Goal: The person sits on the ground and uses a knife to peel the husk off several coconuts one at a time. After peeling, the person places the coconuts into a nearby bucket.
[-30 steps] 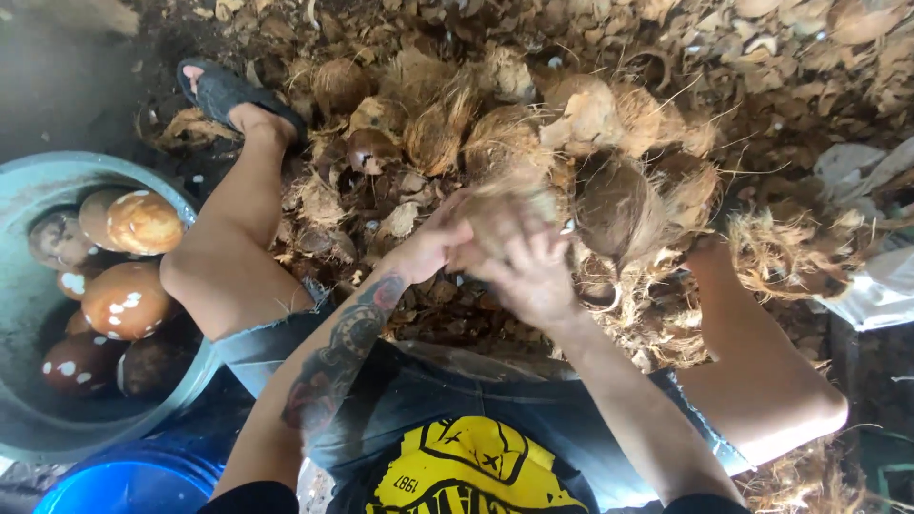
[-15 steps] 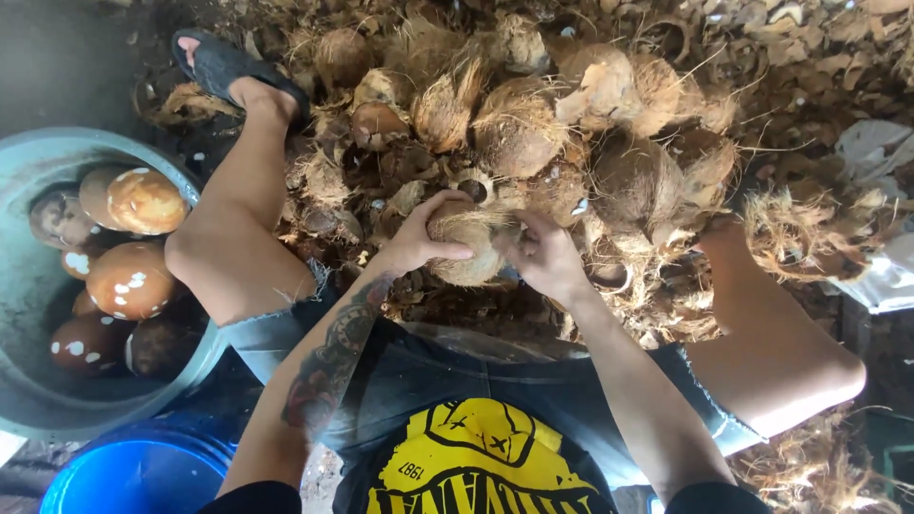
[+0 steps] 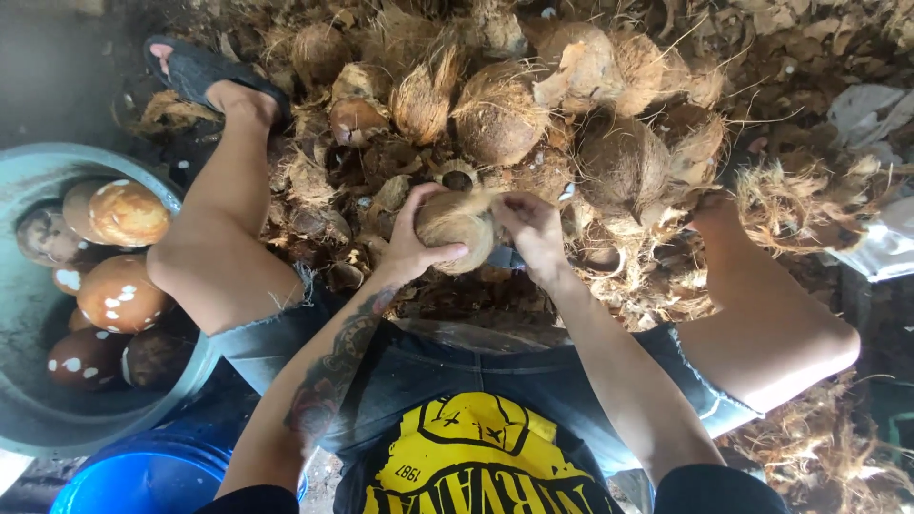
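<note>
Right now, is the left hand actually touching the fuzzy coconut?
Touching. The head view shows the left hand wrapped around the coconut, thumb across its front.

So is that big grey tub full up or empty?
Partly filled. The grey tub holds several brown husked coconuts with white patches, but bare tub floor shows below them, and none rise over the rim.

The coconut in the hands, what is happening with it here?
A seated person holds a coconut in front of the knees. The left hand cups it from below, and the right hand grips the fibres on its top side. A pile of husks lies in front. At the left, a grey tub holds peeled coconuts.
</note>
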